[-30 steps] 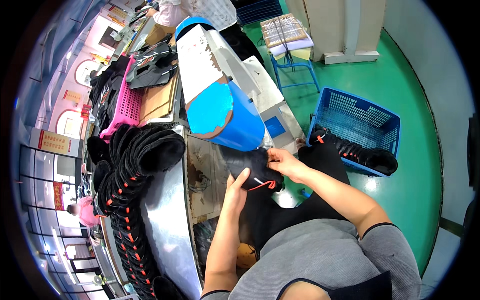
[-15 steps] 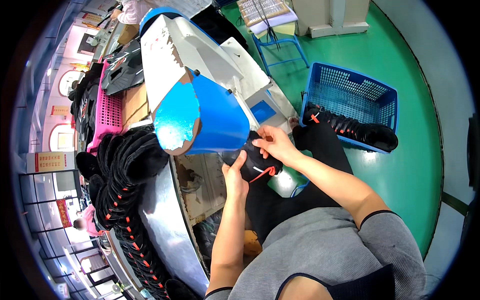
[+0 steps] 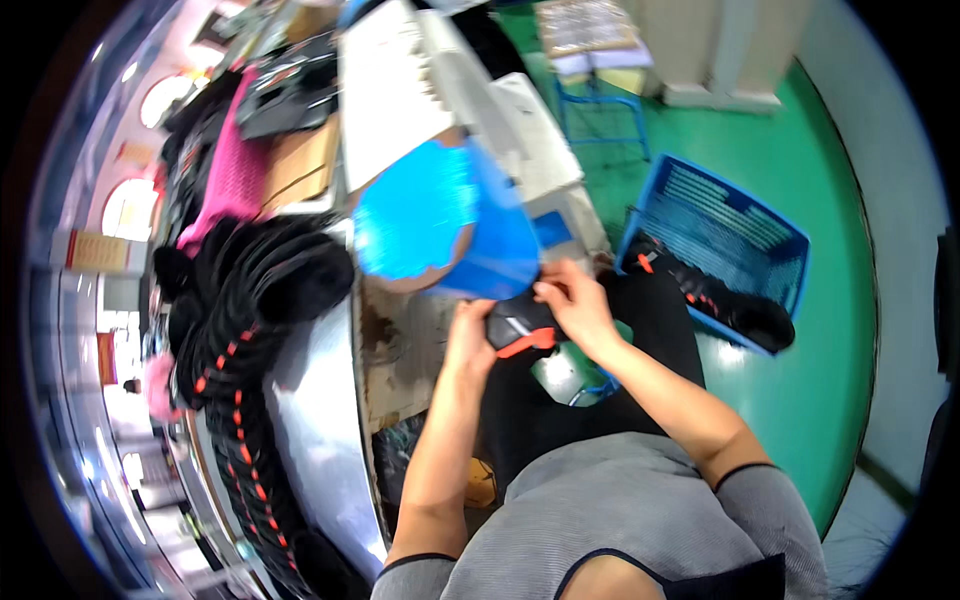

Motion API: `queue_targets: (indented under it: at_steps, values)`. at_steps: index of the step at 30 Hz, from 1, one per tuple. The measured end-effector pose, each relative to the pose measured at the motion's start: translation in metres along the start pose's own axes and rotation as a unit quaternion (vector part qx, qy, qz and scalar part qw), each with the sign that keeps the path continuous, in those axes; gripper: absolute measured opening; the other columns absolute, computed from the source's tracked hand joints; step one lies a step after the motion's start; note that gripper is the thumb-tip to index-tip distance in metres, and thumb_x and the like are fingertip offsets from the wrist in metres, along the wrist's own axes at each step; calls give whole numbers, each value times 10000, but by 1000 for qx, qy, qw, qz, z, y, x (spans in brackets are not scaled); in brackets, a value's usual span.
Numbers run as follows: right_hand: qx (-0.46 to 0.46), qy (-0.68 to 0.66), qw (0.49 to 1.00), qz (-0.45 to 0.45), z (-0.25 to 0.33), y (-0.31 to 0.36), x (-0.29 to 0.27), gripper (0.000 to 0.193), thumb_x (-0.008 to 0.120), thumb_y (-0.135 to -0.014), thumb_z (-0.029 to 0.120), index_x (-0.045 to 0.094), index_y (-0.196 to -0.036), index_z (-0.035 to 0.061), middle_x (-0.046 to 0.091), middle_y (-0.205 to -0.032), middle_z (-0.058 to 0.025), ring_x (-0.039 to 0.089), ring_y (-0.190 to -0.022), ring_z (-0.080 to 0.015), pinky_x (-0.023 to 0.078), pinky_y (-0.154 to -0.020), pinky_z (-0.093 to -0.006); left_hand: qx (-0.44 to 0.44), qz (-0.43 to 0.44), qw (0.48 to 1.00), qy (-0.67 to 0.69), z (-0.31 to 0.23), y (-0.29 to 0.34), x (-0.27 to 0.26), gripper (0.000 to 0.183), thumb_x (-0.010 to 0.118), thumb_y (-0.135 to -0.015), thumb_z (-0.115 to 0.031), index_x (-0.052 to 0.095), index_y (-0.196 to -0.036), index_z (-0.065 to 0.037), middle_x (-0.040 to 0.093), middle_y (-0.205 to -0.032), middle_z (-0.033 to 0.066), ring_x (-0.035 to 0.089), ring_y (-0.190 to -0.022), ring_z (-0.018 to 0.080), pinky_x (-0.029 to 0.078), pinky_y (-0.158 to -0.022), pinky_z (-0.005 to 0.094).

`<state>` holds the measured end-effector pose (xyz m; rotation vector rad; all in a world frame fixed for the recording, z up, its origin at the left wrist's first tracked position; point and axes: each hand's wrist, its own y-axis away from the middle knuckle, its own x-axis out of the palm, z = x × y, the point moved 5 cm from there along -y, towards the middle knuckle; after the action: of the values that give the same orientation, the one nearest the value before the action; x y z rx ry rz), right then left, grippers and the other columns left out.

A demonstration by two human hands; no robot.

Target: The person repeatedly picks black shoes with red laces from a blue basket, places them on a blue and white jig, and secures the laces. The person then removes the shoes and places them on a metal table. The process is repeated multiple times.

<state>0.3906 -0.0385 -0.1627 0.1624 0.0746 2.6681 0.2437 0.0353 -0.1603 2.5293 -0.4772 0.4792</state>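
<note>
Between my two hands is a black shoe upper [image 3: 512, 312] with an orange-red tab and a light stripe, just beneath the blue-covered end of a white machine [image 3: 505, 225]. My left hand [image 3: 470, 335] grips its left side, the fingers partly hidden behind it. On the opposite edge, my right hand [image 3: 580, 305] pinches it with thumb and fingers. The machine's blue cover hides what lies right behind the upper.
At left, a long nested stack of black uppers [image 3: 300, 285] with orange tabs lies along a metal worktop [image 3: 315, 430]. Behind it stands a pink basket [image 3: 225, 165]. A blue crate [image 3: 730, 205] on the green floor holds more uppers. A blue-legged stool [image 3: 600, 110] stands farther back.
The view has shifted, so the surroundings appear displaced and blurred. Both hands still hold the upper, which is turned so its orange-red tab shows wider.
</note>
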Motion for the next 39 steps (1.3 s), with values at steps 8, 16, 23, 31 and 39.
queue_targets:
  at_steps: [8,16,23,31,39]
  values:
    - [5,-105,977,186,1,82,40,141,450,-860,-89,530,-934,0,498,-847,-6,512,-827,-75,414,-730,-200,279,-8,829,-485,-41,166,14,525,712,-796,-130,467,-1246,-15,640,-1038,144,615,-985,303,464,-881,348]
    - [-13,-41,938,343,52,72,138,172,555,-907,76,592,-1071,38,619,-999,-34,576,-907,-101,462,-771,-241,265,-357,315,-838,-149,371,-169,316,568,-725,-121,609,-1038,-108,623,-844,52,598,-743,239,438,-715,353]
    - [40,41,922,384,42,57,157,165,576,-886,55,598,-1049,43,645,-925,-28,584,-824,-86,450,-701,-216,-334,-458,245,-786,-80,571,-435,147,514,-847,-196,652,-886,-166,688,-978,74,649,-971,177,404,-909,354]
    - [-438,303,825,186,147,1,226,512,647,-696,-47,492,-1179,20,471,-1195,-186,422,-1149,-379,341,-1005,-425,249,-354,673,-600,-275,345,-303,590,744,-714,-163,488,-1214,17,595,-1138,197,593,-1049,320,476,-874,382]
    - [-521,491,678,167,194,-48,357,867,784,-633,86,345,-1380,65,378,-1367,-197,335,-1298,-378,337,-1023,-454,376,-590,677,-228,-418,254,-429,1198,837,-614,-294,33,-1483,-116,219,-1461,268,287,-1346,369,279,-1091,403]
